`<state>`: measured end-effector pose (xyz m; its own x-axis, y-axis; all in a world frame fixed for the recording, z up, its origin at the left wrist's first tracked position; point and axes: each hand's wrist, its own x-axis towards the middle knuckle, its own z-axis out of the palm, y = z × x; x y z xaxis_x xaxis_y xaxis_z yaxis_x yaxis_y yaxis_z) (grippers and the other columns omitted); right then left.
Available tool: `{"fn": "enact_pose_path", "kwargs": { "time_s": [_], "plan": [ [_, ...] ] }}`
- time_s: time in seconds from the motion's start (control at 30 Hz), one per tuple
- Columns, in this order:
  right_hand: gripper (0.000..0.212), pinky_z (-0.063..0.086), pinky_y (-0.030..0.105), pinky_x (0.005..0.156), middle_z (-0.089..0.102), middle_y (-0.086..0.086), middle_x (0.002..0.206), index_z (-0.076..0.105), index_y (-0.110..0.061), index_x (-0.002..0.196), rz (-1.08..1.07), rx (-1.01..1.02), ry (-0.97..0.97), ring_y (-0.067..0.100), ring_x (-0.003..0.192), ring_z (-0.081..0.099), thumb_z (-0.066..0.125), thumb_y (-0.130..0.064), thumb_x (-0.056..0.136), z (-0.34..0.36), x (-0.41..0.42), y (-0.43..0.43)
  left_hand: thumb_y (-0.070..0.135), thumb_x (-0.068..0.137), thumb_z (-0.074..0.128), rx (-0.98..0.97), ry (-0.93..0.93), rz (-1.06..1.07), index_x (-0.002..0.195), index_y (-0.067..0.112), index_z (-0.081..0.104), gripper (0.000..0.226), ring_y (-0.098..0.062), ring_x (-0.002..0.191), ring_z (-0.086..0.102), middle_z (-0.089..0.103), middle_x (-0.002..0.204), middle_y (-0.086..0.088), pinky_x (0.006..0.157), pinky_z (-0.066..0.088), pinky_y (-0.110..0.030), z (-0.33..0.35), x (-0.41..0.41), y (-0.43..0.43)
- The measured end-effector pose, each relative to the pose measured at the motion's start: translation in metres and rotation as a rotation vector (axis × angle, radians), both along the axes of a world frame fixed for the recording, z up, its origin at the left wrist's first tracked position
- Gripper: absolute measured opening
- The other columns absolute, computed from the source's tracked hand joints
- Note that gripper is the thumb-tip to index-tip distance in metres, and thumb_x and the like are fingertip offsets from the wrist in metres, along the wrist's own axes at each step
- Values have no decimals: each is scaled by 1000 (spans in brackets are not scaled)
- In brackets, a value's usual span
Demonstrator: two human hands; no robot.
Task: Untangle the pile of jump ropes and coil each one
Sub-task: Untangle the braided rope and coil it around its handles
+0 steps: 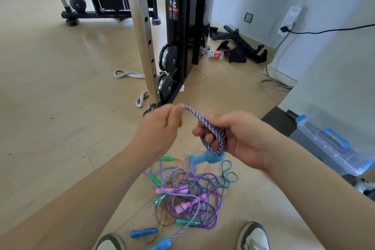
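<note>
The person stood over the pile of jump ropes [188, 195] on the pale wood floor [60, 107], both arms extended above it. The right hand [233, 136] was closed around several loops of the purple-and-white braided rope [213, 134], with a light blue handle [211, 158] hanging just below the coil. The left hand [162, 122] pinched the same rope between thumb and fingertips, holding a short run taut between the two hands. The remainder of that rope appeared to trail down into the pile and end at a second light blue handle [162, 244] near the left shoe [111, 241] — though where it passed behind the arms could not be followed. In the pile it lay across thin purple and teal cords, green handles [187, 222], pink handles [182, 208] and a darker blue handle [145, 232]. The step in hand looked to be coiling, roughly at its midpoint for this first rope. To do it well, the left hand should feed slack in even lengths, each loop matching those already held, while the right hand keeps a firm grip so the loops do not spill. Tension should stay light — a hard pull would likely drag the thin cords upward and tighten the tangle. A clear plastic storage box with blue latches [332, 144] stood to the right, near but apart.
</note>
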<state>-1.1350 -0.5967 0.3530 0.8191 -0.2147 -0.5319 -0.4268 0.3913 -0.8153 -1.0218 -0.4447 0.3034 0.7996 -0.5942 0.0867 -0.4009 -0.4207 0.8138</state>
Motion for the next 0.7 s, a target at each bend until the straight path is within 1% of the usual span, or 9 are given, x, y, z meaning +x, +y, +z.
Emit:
{"fn": "enact_pose_path", "kwargs": {
  "time_s": [0.07,0.17,0.23,0.3,0.37,0.43,0.5,0.6,0.7],
  "plan": [
    [26,49,24,62,72,18,87,67,2,96,85,-21,8,16,62,55,57,-22,101,-2,-2,1,44,105,44,-80,-128,71,68,20,51,44,-11,57,45,50,59,4,56,37,-28,2,5,0],
    [22,50,23,61,72,18,86,67,-1,94,267,-70,-16,15,58,57,65,-23,94,-3,-6,2,44,104,47,-97,-216,45,70,18,53,43,-17,61,51,54,60,0,56,39,-28,2,0,-5],
    [18,50,20,56,74,18,88,67,-2,94,252,-78,-32,14,59,60,64,-20,96,-3,-8,2,46,104,47,-66,-228,30,72,18,55,43,-18,64,55,59,63,-1,60,43,-33,0,-2,-8],
    [19,50,19,52,76,17,91,69,-1,98,73,-24,-68,14,63,66,62,-18,98,-3,-8,-1,48,104,44,21,-138,4,74,19,58,45,-19,66,58,61,65,2,63,46,-33,0,1,-10],
    [20,52,19,51,77,17,97,68,-1,105,-152,99,-130,14,67,71,59,-19,100,-1,-5,-6,48,105,39,103,102,-71,77,18,62,48,-19,57,54,58,60,3,59,44,-29,-3,-1,-10],
    [19,55,20,52,77,18,100,65,-3,107,-355,213,-198,15,69,74,58,-19,102,-1,-3,-13,50,106,35,219,321,-174,84,15,64,51,-19,50,53,57,58,-2,56,46,-26,-8,-13,-11],
    [17,57,21,55,77,17,99,63,-4,105,-496,260,-234,15,70,75,58,-21,103,-4,-1,-21,50,107,31,349,377,-275,90,15,62,50,-18,50,56,61,60,-2,57,50,-30,-11,-26,-12],
    [19,56,20,53,76,14,88,61,-4,103,-590,254,-196,13,59,72,57,-23,104,-11,3,-26,48,107,29,481,307,-406,94,19,61,45,-19,59,63,68,68,-3,68,58,-38,-6,-43,-14],
    [25,57,22,53,76,16,85,59,-3,95,-544,220,-141,17,61,73,53,-25,106,-14,4,-21,49,107,26,581,-32,-509,94,19,62,49,-25,85,63,68,85,-3,78,50,-37,4,-64,-23]
  ]
}}
